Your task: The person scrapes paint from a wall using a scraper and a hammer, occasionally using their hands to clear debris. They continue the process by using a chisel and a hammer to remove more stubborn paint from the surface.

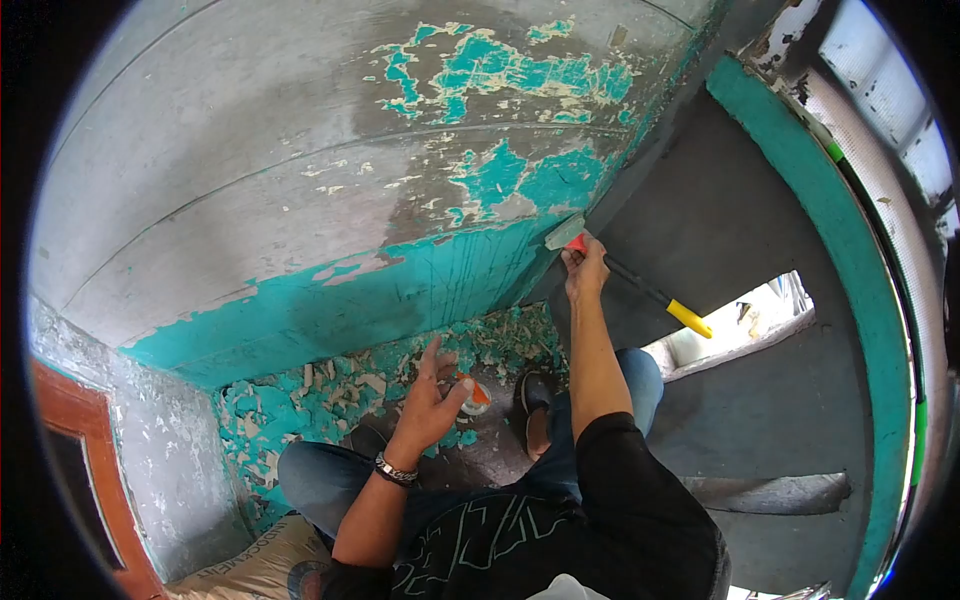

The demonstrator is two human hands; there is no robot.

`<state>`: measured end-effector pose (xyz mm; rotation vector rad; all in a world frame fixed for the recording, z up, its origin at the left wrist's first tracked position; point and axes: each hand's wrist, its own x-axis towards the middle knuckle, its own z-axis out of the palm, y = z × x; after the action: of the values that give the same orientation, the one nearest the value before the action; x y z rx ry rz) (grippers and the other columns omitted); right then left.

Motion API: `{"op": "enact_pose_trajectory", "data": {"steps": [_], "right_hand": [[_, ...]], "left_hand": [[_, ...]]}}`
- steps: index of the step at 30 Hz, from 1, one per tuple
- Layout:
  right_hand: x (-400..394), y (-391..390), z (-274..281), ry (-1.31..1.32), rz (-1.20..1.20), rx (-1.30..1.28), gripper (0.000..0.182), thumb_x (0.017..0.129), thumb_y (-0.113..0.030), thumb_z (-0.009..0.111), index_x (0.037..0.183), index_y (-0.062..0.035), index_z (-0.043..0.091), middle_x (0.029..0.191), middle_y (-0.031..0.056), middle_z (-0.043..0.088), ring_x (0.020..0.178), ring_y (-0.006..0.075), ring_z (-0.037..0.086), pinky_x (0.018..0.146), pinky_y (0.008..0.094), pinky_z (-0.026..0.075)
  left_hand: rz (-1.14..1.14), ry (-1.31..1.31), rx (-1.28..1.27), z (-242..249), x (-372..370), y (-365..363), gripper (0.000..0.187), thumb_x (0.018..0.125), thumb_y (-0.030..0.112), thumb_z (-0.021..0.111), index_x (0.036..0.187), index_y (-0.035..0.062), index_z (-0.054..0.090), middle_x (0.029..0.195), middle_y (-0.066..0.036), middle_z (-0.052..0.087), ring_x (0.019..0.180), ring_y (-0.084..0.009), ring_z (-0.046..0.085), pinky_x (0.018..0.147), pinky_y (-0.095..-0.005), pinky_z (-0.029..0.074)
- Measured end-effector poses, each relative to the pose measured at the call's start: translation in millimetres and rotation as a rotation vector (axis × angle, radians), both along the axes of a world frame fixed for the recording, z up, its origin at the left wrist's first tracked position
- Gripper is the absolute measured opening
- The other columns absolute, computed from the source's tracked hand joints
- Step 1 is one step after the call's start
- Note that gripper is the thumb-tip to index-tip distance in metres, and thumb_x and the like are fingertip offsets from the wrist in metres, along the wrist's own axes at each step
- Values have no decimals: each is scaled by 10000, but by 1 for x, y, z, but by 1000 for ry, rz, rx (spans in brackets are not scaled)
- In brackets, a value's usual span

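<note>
My right hand (586,268) is closed around a long-handled scraper (568,234) near its red head. The scraper's grey blade lies against the wall (420,290) beside the corner, where turquoise paint meets bare grey. Its dark shaft runs back past my hand to a yellow grip. My left hand (430,405) hangs over the floor with its fingers apart, palm toward the wall. A small orange and white round thing (478,397) shows beside its thumb, partly hidden by the hand.
Peeled paint flakes (320,395) cover the floor along the wall. A printed sack (255,565) lies at lower left, near a red-brown frame (85,470). The dark grey wall (760,230) on the right has a rectangular opening (745,325) with light coming through.
</note>
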<state>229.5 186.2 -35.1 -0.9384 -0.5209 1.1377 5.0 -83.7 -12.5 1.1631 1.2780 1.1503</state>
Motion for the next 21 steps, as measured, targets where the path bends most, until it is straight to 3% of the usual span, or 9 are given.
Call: {"op": "enact_pose_trajectory", "data": {"steps": [9, 11, 14, 21], "right_hand": [[-36, -28, -5, 38, 57, -11, 279, 860, -169, 596, 1060, 24, 608, 813, 67, 627, 649, 126, 601, 564, 251, 546], [-40, -31, -3, -29, 47, 91, 275, 857, -177, 602, 1044, 25, 615, 815, 66, 627, 659, 129, 605, 577, 257, 546], [-31, -19, 3, 0, -87, 75, 272, 860, -186, 606, 1037, 19, 621, 820, 66, 626, 669, 136, 610, 592, 269, 544], [-12, -8, 5, 25, -63, 2, 259, 860, -198, 610, 1023, 3, 626, 814, 57, 620, 670, 138, 605, 605, 278, 546]], "left_hand": [[-39, -27, -25, 1, 4, 2, 815, 889, 261, 605, 1475, 26, 89, 1363, -292, 387, 1238, -376, 448, 942, -421, 449], [-26, -15, -28, 0, -1, 1, 812, 887, 247, 608, 1473, 25, 92, 1358, -293, 393, 1235, -376, 452, 944, -421, 448], [46, 9, -20, -2, -16, -5, 812, 878, 234, 614, 1469, 14, 102, 1349, -295, 403, 1234, -375, 454, 946, -428, 445], [96, 15, -32, -3, -20, -15, 810, 873, 233, 620, 1465, 1, 118, 1340, -283, 410, 1213, -360, 467, 943, -431, 441]]}}
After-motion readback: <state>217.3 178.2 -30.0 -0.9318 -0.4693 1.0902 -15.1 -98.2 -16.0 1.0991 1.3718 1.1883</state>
